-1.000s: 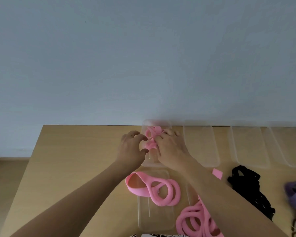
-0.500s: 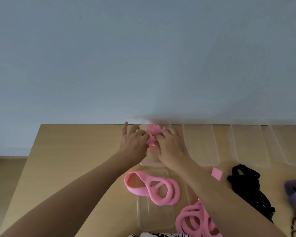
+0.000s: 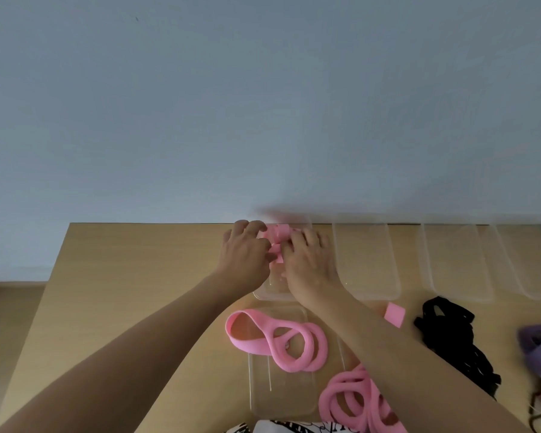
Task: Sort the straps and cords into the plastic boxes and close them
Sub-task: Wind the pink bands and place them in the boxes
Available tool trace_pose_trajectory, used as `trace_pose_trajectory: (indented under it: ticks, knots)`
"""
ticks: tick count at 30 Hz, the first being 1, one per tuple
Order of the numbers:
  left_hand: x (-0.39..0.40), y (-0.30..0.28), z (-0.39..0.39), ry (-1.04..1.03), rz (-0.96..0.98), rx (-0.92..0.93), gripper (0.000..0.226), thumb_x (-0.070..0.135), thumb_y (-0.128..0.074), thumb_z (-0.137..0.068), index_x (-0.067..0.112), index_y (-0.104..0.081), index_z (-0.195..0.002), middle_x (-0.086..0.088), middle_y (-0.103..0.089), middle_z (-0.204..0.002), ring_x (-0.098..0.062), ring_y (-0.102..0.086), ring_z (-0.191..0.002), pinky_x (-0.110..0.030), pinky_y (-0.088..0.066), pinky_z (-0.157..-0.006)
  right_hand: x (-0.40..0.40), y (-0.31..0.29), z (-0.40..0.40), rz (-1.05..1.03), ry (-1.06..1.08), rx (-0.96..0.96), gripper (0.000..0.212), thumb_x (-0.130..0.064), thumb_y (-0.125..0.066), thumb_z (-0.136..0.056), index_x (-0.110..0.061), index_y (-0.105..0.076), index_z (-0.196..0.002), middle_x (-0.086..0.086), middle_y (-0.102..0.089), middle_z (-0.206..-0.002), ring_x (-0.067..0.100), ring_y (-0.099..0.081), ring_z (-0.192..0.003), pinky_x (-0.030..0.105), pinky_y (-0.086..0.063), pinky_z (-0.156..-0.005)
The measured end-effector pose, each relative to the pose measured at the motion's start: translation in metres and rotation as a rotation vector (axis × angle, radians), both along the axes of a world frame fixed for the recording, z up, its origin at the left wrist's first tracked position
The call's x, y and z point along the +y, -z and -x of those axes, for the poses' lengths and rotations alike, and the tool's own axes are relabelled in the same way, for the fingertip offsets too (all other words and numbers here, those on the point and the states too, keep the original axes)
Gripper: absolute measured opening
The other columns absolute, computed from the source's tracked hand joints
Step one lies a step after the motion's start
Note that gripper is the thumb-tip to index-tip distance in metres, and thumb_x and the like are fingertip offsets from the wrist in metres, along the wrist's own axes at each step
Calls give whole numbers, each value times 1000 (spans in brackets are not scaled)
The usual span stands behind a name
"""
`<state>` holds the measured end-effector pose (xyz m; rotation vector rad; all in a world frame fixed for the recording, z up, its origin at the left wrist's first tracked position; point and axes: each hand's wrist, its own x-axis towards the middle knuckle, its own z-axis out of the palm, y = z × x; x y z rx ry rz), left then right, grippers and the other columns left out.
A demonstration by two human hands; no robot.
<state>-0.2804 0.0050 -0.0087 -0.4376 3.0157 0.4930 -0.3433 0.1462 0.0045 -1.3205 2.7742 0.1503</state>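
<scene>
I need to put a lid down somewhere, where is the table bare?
The widest bare wood lies left of the left hand and the box it works in, out to the table's left edge. Right of the right hand it is crowded: clear boxes along the wall, black straps, pink straps in front.

The worktop (image 3: 122,292) looks like matt, pale wood laminate; the boxes (image 3: 366,260) are clear, glossy plastic, smooth-walled; the pink straps (image 3: 281,345) seem soft woven cloth, matt; the black cords (image 3: 450,335) look like dull fabric; the wall (image 3: 263,104) is flat matt paint
</scene>
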Motion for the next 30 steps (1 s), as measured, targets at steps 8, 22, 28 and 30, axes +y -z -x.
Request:
trace_pose_trajectory:
  ticks: [8, 22, 28, 30]
  knots:
    - [0, -7, -6, -47, -244, 8, 24, 14, -58, -98, 5, -75, -112, -13, -48, -149, -33, -53, -126, -34, -42, -95, -6, -5, 7, 27, -6, 1, 26, -21, -80, -63, -14, -75, -88, 6, -70, -89, 31, -65, -88, 42, -52, -81]
    - [-1, -13, -18, 42, -141, -137, 59, 41, -77, -82, 24, -60, -135, 5, -44, -152, -23, -38, -137, -39, -45, -101, -1, -5, 10, -49, -41, -191, 41, -45, -60, -85, -27, -65, -121, 0, -60, -130, 28, -41, -128, 42, -29, -103]
    - [6, -13, -6, 23, -37, -187, 46, 34, -75, -82, 17, -61, -123, 1, -48, -142, -25, -45, -125, -39, -48, -88, 4, -1, 10, -29, -43, -222, 48, -61, -57, -86, -28, -66, -119, -2, -62, -125, 27, -43, -127, 44, -31, -104]
    - [6, -11, -7, 16, -32, -170, 46, 37, -76, -81, 18, -61, -121, 3, -50, -140, -24, -47, -123, -38, -47, -85, 4, 0, 10, -25, -50, -209, 46, -59, -61, -86, -27, -65, -120, -2, -64, -125, 27, -43, -128, 44, -31, -103]
